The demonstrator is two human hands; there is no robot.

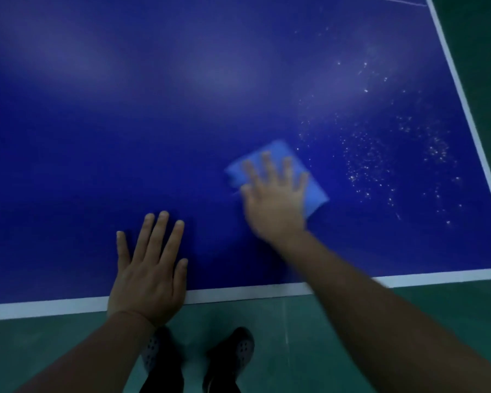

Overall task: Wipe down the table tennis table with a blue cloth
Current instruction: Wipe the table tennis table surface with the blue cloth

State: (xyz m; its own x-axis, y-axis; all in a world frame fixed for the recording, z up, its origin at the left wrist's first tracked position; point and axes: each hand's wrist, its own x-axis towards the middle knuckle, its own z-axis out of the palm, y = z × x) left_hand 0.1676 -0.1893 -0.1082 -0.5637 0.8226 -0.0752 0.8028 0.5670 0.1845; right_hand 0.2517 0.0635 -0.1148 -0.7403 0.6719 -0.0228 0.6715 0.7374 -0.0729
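Resting flat near the table's [125, 109] white edge line, the left hand [149, 275] lay with fingers straight and spread, holding nothing. To its right and a little farther in, the right hand [275, 194] (blurred) pressed its spread, straight fingers down on the blue cloth [315, 191], which lay folded on the tabletop beneath the palm. Right of the cloth, well beyond the fingertips, pale specks [380, 160] dotted the surface toward the side line.
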